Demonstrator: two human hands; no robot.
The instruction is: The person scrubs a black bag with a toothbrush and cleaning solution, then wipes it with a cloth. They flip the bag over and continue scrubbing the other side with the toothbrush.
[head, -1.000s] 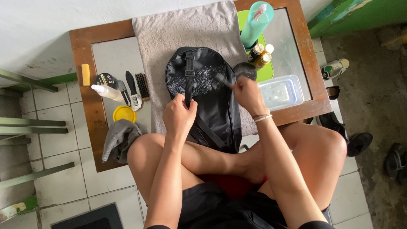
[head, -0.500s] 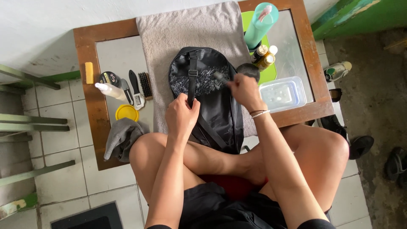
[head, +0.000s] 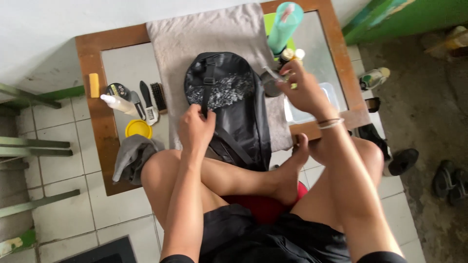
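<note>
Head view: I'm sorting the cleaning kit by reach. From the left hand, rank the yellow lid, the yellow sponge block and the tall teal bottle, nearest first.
1. Yellow lid: just to the outer side of the left hand, by the grey cloth.
2. Yellow sponge block: on the table's wooden frame, far corner on the same side.
3. Tall teal bottle: across the black bag, beyond the right hand.

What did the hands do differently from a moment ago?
The right hand has lifted off the black bag and moved away toward the bottles and the clear tub, carrying a small brush. The left hand has stayed gripping the bag's strap. The bag, grey towel and the tools on the table have not moved.
</note>
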